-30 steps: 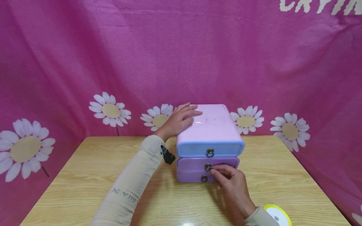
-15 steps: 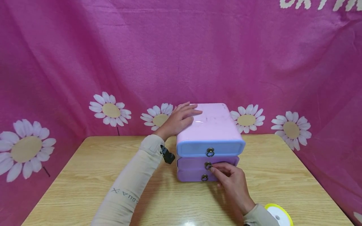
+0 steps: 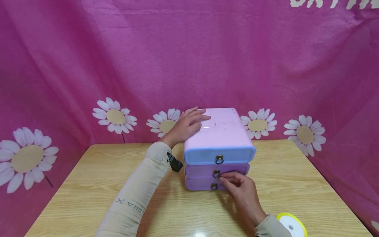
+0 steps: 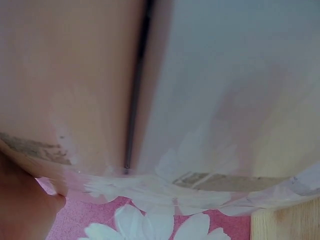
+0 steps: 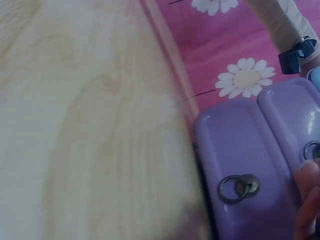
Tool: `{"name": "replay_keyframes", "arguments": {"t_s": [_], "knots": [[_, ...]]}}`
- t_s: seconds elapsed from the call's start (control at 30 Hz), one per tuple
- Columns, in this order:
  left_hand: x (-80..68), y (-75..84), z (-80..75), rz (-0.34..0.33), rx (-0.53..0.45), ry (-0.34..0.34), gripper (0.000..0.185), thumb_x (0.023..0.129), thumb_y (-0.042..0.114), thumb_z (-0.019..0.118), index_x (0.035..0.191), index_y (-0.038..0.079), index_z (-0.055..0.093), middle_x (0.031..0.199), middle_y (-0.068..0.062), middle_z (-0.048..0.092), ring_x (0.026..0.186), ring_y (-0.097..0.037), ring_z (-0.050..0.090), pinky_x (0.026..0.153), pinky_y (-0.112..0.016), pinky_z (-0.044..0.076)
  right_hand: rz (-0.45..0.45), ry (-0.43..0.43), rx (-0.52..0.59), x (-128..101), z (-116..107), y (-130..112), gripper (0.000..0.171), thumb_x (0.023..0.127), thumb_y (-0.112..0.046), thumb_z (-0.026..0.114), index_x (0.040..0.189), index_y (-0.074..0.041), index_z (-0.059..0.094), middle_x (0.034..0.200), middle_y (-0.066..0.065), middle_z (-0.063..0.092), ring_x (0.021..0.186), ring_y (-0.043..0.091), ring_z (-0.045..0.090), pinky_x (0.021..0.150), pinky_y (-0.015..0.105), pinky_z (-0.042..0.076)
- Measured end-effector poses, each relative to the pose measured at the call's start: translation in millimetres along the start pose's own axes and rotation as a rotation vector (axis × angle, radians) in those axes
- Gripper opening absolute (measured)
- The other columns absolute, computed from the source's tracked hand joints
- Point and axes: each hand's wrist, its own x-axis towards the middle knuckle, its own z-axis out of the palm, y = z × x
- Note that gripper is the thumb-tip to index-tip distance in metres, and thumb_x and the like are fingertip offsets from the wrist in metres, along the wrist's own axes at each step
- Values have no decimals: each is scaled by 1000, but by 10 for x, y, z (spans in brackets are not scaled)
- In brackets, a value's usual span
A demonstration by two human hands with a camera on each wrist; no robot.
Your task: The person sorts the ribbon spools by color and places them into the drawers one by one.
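Note:
A small chest of drawers has a pink top point(image 3: 220, 131), a blue upper drawer point(image 3: 204, 156) and two purple drawers below, each with a brass ring pull. My left hand point(image 3: 185, 126) lies on the left part of the pink top with its fingers spread. With thumb and forefinger, my right hand point(image 3: 244, 194) pinches the ring pull point(image 3: 216, 174) of the middle purple drawer point(image 3: 198, 170). The right wrist view shows the thumb tip against that ring. The bottom drawer point(image 5: 240, 145) is beside it there, its ring pull point(image 5: 231, 189) free.
The chest stands on a wooden table point(image 3: 118, 184). A white disc with a yellow rim point(image 3: 291, 225) lies at the front right, partly behind the right sleeve. Behind the table hangs a magenta cloth point(image 3: 189, 65) with white daisies.
The middle drawer's ring pull hangs a little lower against its front, with my right fingertips at its lower right edge. The left hand stays in place; the view shifts slightly.

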Motion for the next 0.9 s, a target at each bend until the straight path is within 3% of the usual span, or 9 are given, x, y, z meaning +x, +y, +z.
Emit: {"name": "replay_keyframes", "arguments": {"t_s": [0.17,0.43,0.77,0.9], "knots": [[-8,0,-3,10,-8,4,40,95,21,45,132,18,62,151,-1,41,145,-24,19,116,-50,3,27,-46,-24,-40,-4,59,13,81,-13,78,92,-6,75,84,16,73,48,24,60,45,36,51],[-11,4,-3,11,-8,4,40,95,21,46,131,17,62,151,-2,41,145,-23,19,116,-52,2,45,-93,-178,-77,-29,181,15,82,-14,76,95,-8,76,84,7,74,47,19,61,41,26,45],[-10,7,-2,2,-13,4,40,95,21,46,131,18,62,151,-2,41,145,-19,18,116,-49,2,39,-193,-110,-100,6,262,22,85,-11,73,103,2,70,89,16,72,56,24,66,44,32,50],[-11,15,-6,4,-19,7,40,95,21,46,131,18,62,150,-2,41,145,-21,18,116,-51,2,79,-198,-75,-97,26,268,21,86,-10,72,101,3,69,88,16,72,56,23,67,44,31,50]]}}
